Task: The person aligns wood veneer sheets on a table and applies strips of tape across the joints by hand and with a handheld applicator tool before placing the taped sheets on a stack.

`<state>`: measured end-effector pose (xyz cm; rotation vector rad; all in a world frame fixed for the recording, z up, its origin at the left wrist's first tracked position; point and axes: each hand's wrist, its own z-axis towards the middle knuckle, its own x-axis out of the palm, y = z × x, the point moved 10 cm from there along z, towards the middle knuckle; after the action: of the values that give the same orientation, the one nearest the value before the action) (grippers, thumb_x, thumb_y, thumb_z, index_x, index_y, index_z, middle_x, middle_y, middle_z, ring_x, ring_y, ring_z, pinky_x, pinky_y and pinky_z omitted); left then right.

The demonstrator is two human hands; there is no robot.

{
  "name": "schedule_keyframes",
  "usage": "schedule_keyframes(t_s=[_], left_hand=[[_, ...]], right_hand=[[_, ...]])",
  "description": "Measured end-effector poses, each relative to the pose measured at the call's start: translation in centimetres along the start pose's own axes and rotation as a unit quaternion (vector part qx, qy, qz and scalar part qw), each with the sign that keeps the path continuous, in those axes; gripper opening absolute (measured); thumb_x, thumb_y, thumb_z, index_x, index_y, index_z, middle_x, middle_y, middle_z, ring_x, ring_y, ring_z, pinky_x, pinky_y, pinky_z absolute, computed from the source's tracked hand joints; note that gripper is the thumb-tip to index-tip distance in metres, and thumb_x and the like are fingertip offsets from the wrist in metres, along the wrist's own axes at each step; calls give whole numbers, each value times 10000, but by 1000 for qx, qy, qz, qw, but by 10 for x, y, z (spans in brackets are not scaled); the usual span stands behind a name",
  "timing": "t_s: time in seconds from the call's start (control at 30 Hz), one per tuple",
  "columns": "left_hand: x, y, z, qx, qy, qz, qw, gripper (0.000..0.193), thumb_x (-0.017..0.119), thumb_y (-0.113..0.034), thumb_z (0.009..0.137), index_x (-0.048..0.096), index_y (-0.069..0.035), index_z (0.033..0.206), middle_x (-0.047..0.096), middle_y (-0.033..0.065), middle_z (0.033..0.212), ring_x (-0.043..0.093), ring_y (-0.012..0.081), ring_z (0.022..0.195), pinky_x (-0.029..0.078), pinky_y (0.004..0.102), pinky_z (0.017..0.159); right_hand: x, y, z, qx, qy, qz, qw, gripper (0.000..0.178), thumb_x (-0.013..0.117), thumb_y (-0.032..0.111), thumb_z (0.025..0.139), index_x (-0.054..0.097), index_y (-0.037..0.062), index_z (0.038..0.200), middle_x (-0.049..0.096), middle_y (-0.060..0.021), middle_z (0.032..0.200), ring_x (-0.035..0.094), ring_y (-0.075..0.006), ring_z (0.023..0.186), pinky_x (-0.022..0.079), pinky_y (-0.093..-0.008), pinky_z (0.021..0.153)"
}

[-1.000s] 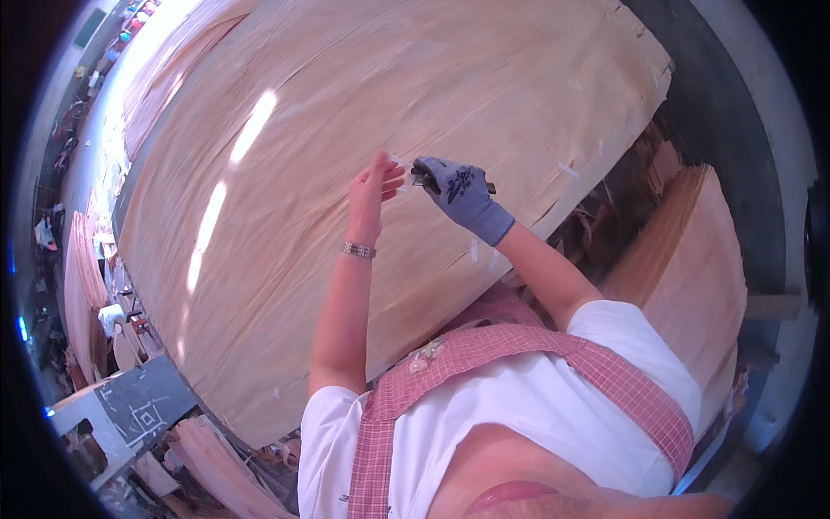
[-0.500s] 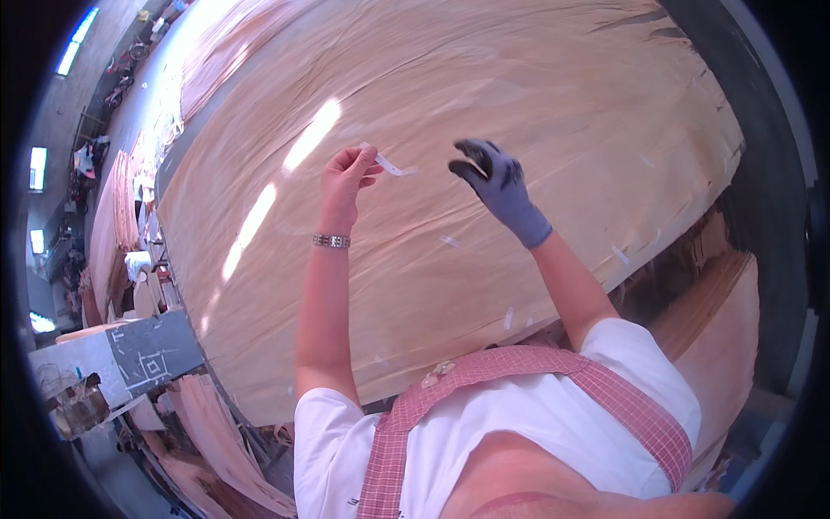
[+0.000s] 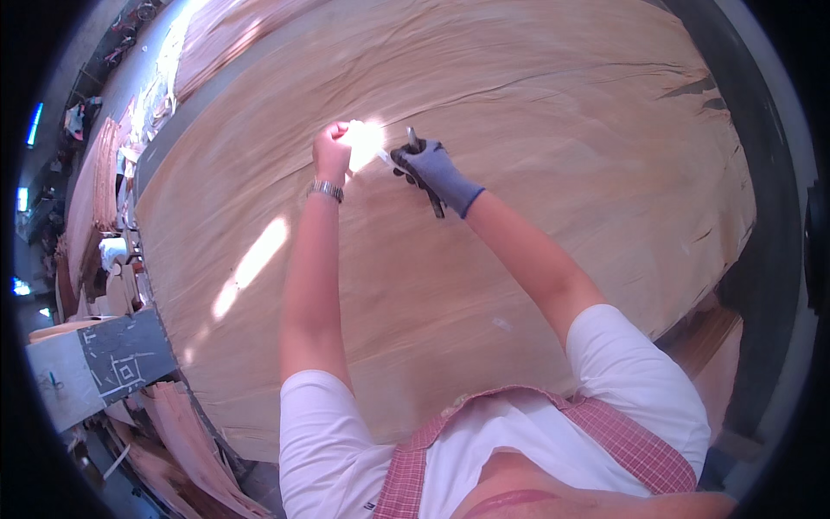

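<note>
My bare left hand, with a metal watch band at the wrist, is closed in a pinch at the edge of a bright sunlit patch. Glare hides most of what its fingertips hold; a strip of white tape shows between it and my other hand. My right hand, in a grey-blue glove with dark fingers, is wrapped round a slim dark tool. The tool's lighter end sticks out above the fist; its exact kind is unclear. Both hands are over a large, pale brown wood veneer sheet.
Cracks and a torn gap mark the sheet's far right. To the left stand a grey board with chalk-like marks and stacked veneer strips. More veneer pieces lie at the lower left. A dark band runs along the right side.
My right hand, earlier open with nothing in it, is now closed round the dark tool and nearer my left hand. My left hand has shifted slightly up and left. The view has shifted.
</note>
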<state>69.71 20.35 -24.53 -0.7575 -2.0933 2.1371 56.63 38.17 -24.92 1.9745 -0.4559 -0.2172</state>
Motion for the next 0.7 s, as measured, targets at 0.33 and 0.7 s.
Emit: schedule_keyframes(t_s=[0.33,0.7], left_hand=[[23,-33,-33,266,-53,418,867,366,689,-312,835,668,-100,1132,624,104,1183,554,308,1131,435,443,962],[59,-42,-74,282,70,521,803,341,555,-365,940,678,-124,1149,590,115,1327,497,309,1244,366,484,1035]], right_hand=[[-12,-11,48,2,-60,-114,992,190,687,217,878,669,30,852,656,-48,681,576,-114,521,447,-285,467],[-20,49,31,-351,-135,-577,725,176,613,247,914,613,74,946,676,-117,758,675,-260,685,529,-395,629]])
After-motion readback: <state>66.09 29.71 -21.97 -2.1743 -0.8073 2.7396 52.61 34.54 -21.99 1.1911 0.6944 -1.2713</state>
